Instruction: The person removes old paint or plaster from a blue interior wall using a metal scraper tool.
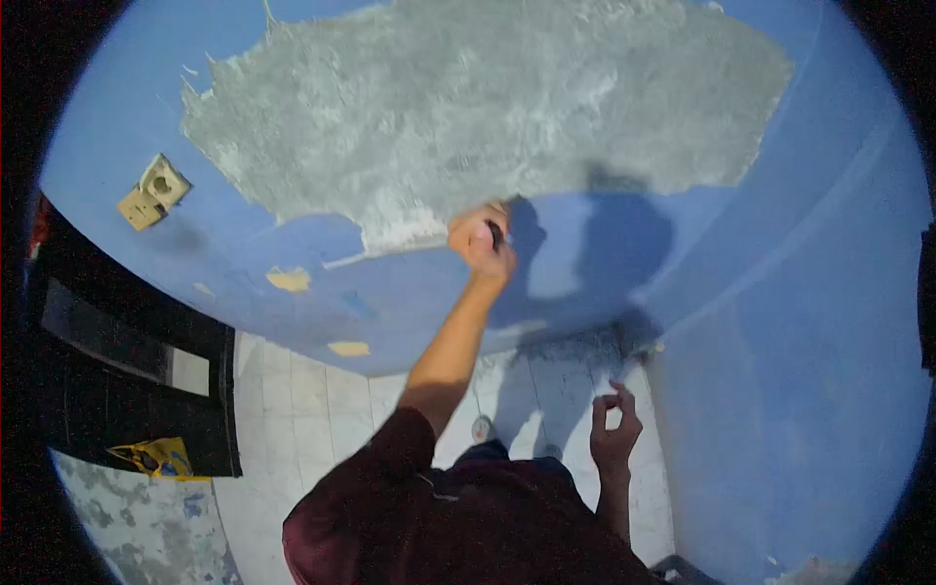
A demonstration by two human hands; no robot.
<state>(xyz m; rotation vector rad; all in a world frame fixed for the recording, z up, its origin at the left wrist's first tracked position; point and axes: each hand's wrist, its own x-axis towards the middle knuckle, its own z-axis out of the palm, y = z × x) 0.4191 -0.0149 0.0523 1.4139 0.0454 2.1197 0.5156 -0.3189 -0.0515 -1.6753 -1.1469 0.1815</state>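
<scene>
My left hand point(485, 239) is closed around a small tool with a dark handle point(494, 234), raised against the wall at the lower edge of a large bare grey patch point(487, 107). My fist hides the tool's working end. Blue paint point(419, 283) surrounds the patch, and a ragged, pale edge of paint point(375, 252) runs just left of the fist. Lower down, my right hand point(614, 429) hangs over the floor near the right wall. Its thumb and a finger curl together into a ring, with nothing visible between them.
A yellowed wall socket point(156, 192) is at the left. Below it stands dark furniture point(136, 361) with a yellow bag point(161, 456). Pale tiles point(292, 400) cover the floor around my foot point(483, 427). A blue side wall point(799, 390) rises close on the right.
</scene>
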